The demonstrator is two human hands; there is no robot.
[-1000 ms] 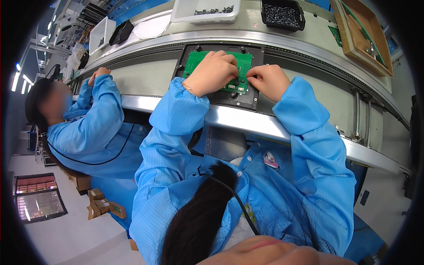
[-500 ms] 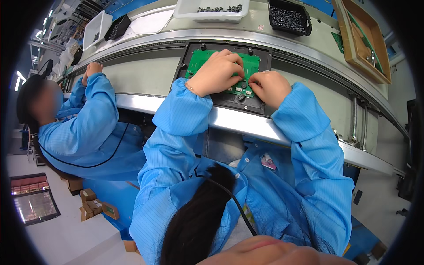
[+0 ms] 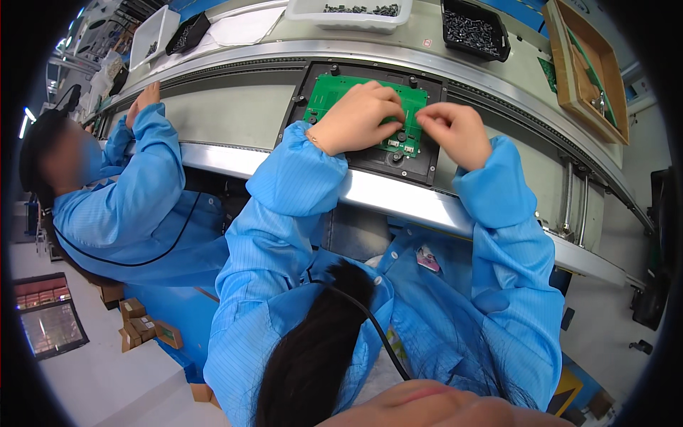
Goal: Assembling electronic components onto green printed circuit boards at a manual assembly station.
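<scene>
A green circuit board (image 3: 329, 90) lies in a black fixture (image 3: 420, 169) with round knobs around its edge. My left hand (image 3: 358, 119) rests over the middle of the board, its fingers curled down toward the surface. Whatever those fingers grip, if anything, is hidden beneath them. Above the board's right edge, my right hand (image 3: 459, 135) has thumb and forefinger pinched together; anything between them is too small to make out. Small white connectors (image 3: 408, 149) sit along the near right edge of the board, below my fingertips.
The fixture sits between conveyor rails (image 3: 384, 198). Beyond stand a white bin (image 3: 348, 20) and a black bin (image 3: 489, 47) of small dark parts, plus a wooden tray (image 3: 569, 85) at right. A co-worker in blue (image 3: 135, 192) sits at left, hands over the line.
My right hand has lifted from the near right part of the board and moved away and slightly right. My left hand stays over the board. The whole view has shifted a little.
</scene>
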